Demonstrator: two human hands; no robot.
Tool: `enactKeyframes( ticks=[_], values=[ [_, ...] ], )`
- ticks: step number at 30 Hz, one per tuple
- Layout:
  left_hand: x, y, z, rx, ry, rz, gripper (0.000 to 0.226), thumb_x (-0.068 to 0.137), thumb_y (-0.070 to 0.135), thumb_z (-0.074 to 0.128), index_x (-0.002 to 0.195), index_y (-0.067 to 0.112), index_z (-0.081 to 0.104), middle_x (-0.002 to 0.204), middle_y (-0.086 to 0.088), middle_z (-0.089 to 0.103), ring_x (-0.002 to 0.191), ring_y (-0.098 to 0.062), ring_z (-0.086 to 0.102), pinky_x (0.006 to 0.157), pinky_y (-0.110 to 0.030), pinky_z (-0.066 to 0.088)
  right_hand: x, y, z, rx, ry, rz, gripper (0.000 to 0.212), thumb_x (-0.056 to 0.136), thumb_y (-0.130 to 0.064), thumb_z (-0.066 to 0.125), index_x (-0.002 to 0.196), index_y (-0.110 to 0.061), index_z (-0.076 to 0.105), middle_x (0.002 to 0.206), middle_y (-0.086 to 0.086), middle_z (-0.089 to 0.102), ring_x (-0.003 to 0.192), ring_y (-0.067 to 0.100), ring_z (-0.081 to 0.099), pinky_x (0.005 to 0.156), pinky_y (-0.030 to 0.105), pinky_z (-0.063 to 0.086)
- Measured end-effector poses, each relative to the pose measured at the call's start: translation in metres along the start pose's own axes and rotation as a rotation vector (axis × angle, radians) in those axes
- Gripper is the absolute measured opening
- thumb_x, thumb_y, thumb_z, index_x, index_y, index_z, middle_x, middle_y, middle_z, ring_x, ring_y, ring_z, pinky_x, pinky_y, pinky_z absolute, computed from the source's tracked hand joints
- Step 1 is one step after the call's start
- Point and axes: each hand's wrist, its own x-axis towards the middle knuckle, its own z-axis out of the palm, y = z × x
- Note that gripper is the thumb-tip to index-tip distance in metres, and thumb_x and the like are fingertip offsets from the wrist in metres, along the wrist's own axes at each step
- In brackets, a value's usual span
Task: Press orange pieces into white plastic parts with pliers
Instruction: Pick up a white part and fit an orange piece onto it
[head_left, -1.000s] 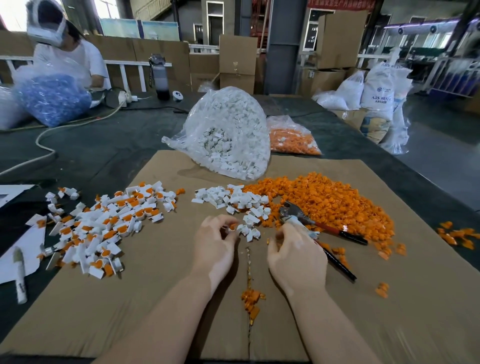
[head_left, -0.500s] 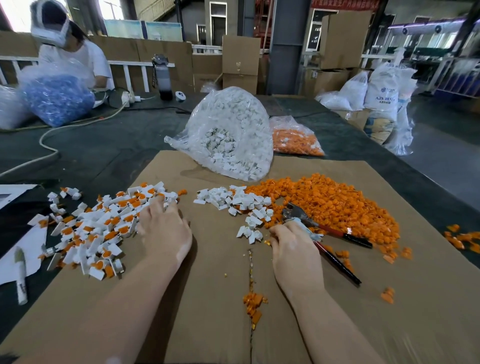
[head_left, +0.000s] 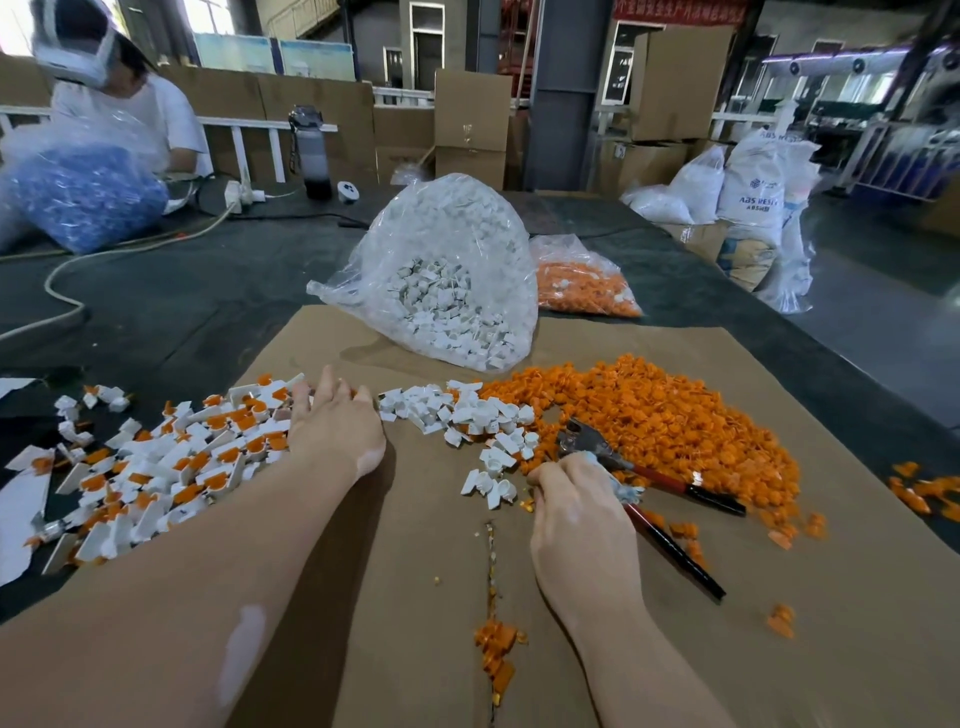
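Orange-and-white finished pieces (head_left: 171, 467) pile up under the left hand (head_left: 332, 426), fingers loose, seemingly between cycles; the right hand (head_left: 576, 499) grips the pliers (head_left: 623, 467) beside loose white parts (head_left: 467, 415) and orange pieces (head_left: 675, 415). Next: fetch a blank.

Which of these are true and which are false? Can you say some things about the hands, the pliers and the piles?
1. The right hand holds the pliers. True.
2. The left hand holds the pliers. False: it rests on the finished pile.
3. The orange pile lies right of the white parts. True.
4. The big bag holds orange pieces. False: white ones.
5. The cardboard lies under the piles. True.
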Motion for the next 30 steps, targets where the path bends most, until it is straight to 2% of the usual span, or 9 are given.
enactKeyframes(
  ticks=[2, 4, 9, 13, 17, 21, 23, 26, 30],
  values=[
    [0.002, 0.0, -0.002, 0.061, 0.038, 0.044, 0.042, 0.091, 0.015, 0.038, 0.132, 0.017, 0.049, 0.142, -0.007, 0.042, 0.141, -0.023, 0.018, 0.115, -0.048, 0.001, 0.001, 0.0, 0.0, -0.004, 0.01, -0.009, 0.026, 0.058, 0.016, 0.074, 0.069, -0.005, 0.065, 0.071, 0.008, 0.058, 0.062, 0.024, 0.058, 0.05, 0.032, 0.051],
    [-0.001, 0.004, -0.005, 0.058, 0.122, 0.065, 0.033, 0.088, 0.012, 0.044, 0.114, 0.023, 0.062, 0.122, -0.002, 0.056, 0.125, -0.022, 0.038, 0.108, -0.041, 0.02, 0.001, 0.0, 0.0, 0.0, 0.001, -0.004, 0.026, 0.057, 0.016, 0.074, 0.068, -0.005, 0.064, 0.07, 0.007, 0.057, 0.062, 0.023, 0.057, 0.05, 0.032, 0.05],
    [-0.019, 0.024, -0.007, -0.359, 0.126, 0.124, 0.028, 0.083, 0.001, 0.049, 0.084, 0.022, 0.067, 0.095, -0.004, 0.064, 0.09, -0.023, 0.058, 0.074, -0.031, 0.045, 0.0, 0.0, -0.001, 0.006, -0.02, 0.02, 0.023, 0.063, 0.016, 0.07, 0.073, -0.004, 0.066, 0.074, 0.008, 0.059, 0.066, 0.024, 0.058, 0.054, 0.032, 0.05],
    [-0.042, 0.047, 0.001, -0.551, 0.176, 0.147, 0.028, 0.092, 0.008, 0.049, 0.108, 0.021, 0.069, 0.108, -0.006, 0.06, 0.1, -0.023, 0.054, 0.075, -0.025, 0.035, -0.002, 0.001, -0.001, 0.034, -0.029, 0.025, 0.021, 0.067, 0.015, 0.066, 0.078, -0.002, 0.067, 0.077, 0.01, 0.06, 0.072, 0.027, 0.059, 0.061, 0.035, 0.052],
    [-0.066, 0.065, 0.007, -0.716, 0.204, 0.161, 0.026, 0.093, 0.01, 0.051, 0.108, 0.02, 0.07, 0.108, -0.005, 0.059, 0.1, -0.021, 0.054, 0.082, -0.025, 0.039, -0.003, 0.001, -0.001, 0.052, -0.021, 0.022, 0.018, 0.068, 0.011, 0.066, 0.079, -0.002, 0.068, 0.078, 0.01, 0.061, 0.074, 0.028, 0.059, 0.066, 0.036, 0.052],
    [-0.084, 0.073, 0.01, -0.797, 0.216, 0.197, 0.034, 0.092, 0.003, 0.05, 0.116, 0.02, 0.066, 0.111, 0.0, 0.057, 0.093, -0.01, 0.054, 0.074, -0.007, 0.03, -0.003, 0.002, 0.0, 0.053, -0.042, 0.057, 0.019, 0.071, 0.012, 0.061, 0.082, -0.002, 0.069, 0.08, 0.011, 0.062, 0.078, 0.03, 0.059, 0.068, 0.036, 0.051],
    [-0.09, 0.072, 0.009, -0.87, 0.228, 0.174, 0.035, 0.092, 0.001, 0.05, 0.119, 0.018, 0.064, 0.112, 0.004, 0.053, 0.091, -0.003, 0.049, 0.077, -0.003, 0.027, -0.004, 0.003, 0.0, 0.06, -0.035, 0.065, 0.021, 0.072, 0.012, 0.06, 0.084, -0.003, 0.069, 0.081, 0.01, 0.063, 0.08, 0.03, 0.059, 0.069, 0.036, 0.05],
    [-0.097, 0.069, 0.008, -0.968, 0.273, 0.124, 0.022, 0.091, 0.01, 0.056, 0.11, 0.017, 0.065, 0.104, 0.009, 0.046, 0.09, -0.004, 0.053, 0.076, -0.002, 0.029, -0.004, 0.004, 0.0, 0.076, -0.012, 0.087, 0.019, 0.073, 0.01, 0.061, 0.084, -0.003, 0.069, 0.084, 0.01, 0.064, 0.082, 0.03, 0.06, 0.072, 0.035, 0.05],
    [-0.101, 0.069, 0.007, -0.917, 0.21, 0.103, 0.014, 0.089, 0.027, 0.061, 0.098, 0.019, 0.067, 0.093, 0.011, 0.044, 0.076, -0.002, 0.046, 0.065, -0.01, 0.028, -0.003, 0.007, 0.001, 0.036, -0.065, 0.112, 0.016, 0.084, -0.002, 0.057, 0.095, -0.006, 0.068, 0.098, 0.008, 0.063, 0.096, 0.026, 0.057, 0.082, 0.034, 0.048]
  ],
)
